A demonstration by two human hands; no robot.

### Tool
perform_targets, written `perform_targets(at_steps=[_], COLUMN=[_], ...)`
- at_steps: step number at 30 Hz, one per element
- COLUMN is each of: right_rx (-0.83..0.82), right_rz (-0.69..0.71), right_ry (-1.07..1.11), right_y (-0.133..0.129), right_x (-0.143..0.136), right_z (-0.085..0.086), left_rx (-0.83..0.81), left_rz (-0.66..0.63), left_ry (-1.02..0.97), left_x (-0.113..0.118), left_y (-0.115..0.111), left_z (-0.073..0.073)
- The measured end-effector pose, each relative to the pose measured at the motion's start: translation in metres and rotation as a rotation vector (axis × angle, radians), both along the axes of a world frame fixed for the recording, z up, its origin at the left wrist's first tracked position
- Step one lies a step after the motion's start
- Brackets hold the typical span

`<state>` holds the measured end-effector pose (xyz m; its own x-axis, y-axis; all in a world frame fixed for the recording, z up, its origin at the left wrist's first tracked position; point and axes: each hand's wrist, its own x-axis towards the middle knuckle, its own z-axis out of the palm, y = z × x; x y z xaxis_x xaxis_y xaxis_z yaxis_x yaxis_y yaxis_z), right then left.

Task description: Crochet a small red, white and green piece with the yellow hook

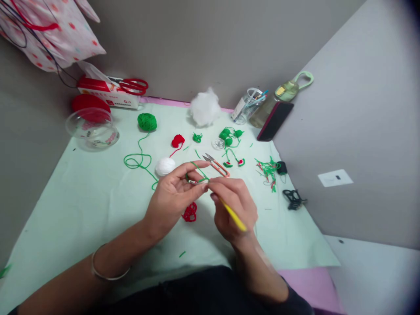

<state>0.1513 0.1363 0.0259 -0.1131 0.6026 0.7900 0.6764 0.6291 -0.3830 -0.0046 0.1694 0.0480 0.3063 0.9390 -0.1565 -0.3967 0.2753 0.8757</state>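
My left hand (173,192) pinches a small green and white crochet piece (199,181), with green yarn running up over its raised index finger. A crochet hook with a yellow handle (233,214) is gripped in my right hand (234,205), its tip meeting the piece at the left fingertips. From the left hand the green strand (139,162) loops over the cloth back to a green yarn ball (147,122). Below the hands lies a red crocheted piece (189,212), partly covered by the left hand. Orange thread snips (217,166) lie just beyond the fingers.
A white yarn ball (165,166) and red yarn (177,141) sit beyond my left hand. Farther back are white stuffing (205,107), a pen cup (246,107), a bottle (267,107) and a phone (274,121). Yarn scraps (269,170) and a black clip (294,200) lie right.
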Motion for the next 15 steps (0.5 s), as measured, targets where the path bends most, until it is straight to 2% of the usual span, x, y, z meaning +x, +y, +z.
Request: perform_targets(at_steps=[2, 4, 7, 10, 12, 15], right_rx=[0.053, 0.043, -0.083, -0.247, -0.296, -0.233], right_rz=[-0.085, -0.081, 0.006, 0.107, 0.14, 0.095], right_ry=[-0.063, 0.02, 0.383, 0.673, 0.653, 0.454], right_y=[0.0, 0.0, 0.003, 0.008, 0.009, 0.008], right_x=[-0.002, -0.003, 0.0, 0.003, 0.002, -0.002], right_z=[-0.002, -0.001, 0.008, 0.015, 0.016, 0.012], left_rx=[-0.104, -0.241, -0.339, -0.284, -0.24, -0.218], left_rz=[-0.045, -0.118, -0.147, -0.132, -0.135, -0.111], left_ry=[-0.092, -0.187, -0.239, -0.214, -0.199, -0.211], left_x=[0.003, 0.003, 0.001, -0.001, 0.0, 0.003], left_y=[0.0, 0.002, 0.006, 0.006, 0.005, 0.002], left_z=[-0.001, 0.0, 0.002, 0.006, 0.008, 0.008])
